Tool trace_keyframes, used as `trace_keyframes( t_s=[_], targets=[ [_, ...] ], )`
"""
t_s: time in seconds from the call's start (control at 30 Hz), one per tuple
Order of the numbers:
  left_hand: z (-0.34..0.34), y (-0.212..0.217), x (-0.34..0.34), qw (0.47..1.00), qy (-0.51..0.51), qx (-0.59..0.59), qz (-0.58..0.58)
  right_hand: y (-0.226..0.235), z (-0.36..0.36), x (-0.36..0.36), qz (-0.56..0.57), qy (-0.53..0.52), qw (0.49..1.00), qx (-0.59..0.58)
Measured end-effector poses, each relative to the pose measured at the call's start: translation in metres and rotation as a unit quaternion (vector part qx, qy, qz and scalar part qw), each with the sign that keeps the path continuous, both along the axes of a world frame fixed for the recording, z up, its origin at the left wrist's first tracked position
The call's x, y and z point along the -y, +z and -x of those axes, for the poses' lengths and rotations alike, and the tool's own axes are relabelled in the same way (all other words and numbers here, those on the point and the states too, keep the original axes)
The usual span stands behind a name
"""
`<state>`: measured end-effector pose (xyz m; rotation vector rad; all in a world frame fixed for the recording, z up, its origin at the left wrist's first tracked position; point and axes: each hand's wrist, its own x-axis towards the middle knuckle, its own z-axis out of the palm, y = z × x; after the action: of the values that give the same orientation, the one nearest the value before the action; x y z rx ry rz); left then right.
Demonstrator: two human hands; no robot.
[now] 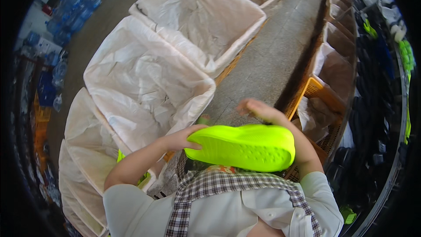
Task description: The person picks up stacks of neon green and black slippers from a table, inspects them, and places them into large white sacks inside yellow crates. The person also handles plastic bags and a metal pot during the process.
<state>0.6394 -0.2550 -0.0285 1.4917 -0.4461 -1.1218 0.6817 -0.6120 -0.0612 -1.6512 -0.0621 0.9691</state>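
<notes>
A neon yellow-green foam shoe (243, 147) lies sole-up in front of my chest, its perforated sole facing the camera. My left hand (182, 138) grips its left end with the thumb on the sole. My right hand (258, 109) sits at the far upper edge of the shoe, fingers spread, wrist hidden behind the shoe. Whether it grips the shoe is unclear. I wear a pale shirt and a checked apron (206, 188).
Large crates lined with white bags (144, 83) stand in a row to my left, another bag-lined crate (197, 13) beyond. A grey concrete aisle (272, 52) runs ahead. Orange crates (315, 92) and dark shelves with shoes stand at the right.
</notes>
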Motion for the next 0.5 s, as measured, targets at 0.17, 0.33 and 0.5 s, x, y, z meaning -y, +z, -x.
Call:
trace_keyframes(
  t_s=[0.17, 0.33, 0.5],
  targets=[
    [0.047, 0.021, -0.099, 0.857, 0.463, -0.224, 0.035, -0.002, -0.014, 0.026, -0.094, -0.352, 0.930, -0.039],
    [0.008, 0.001, -0.187, 0.819, 0.499, 0.190, -0.211, -0.056, 0.018, 0.041, -0.013, -0.333, 0.940, -0.078],
    [-0.044, -0.111, -0.192, 0.740, 0.338, 0.340, -0.471, -0.108, 0.055, 0.042, 0.026, -0.311, 0.937, -0.155]
  ],
)
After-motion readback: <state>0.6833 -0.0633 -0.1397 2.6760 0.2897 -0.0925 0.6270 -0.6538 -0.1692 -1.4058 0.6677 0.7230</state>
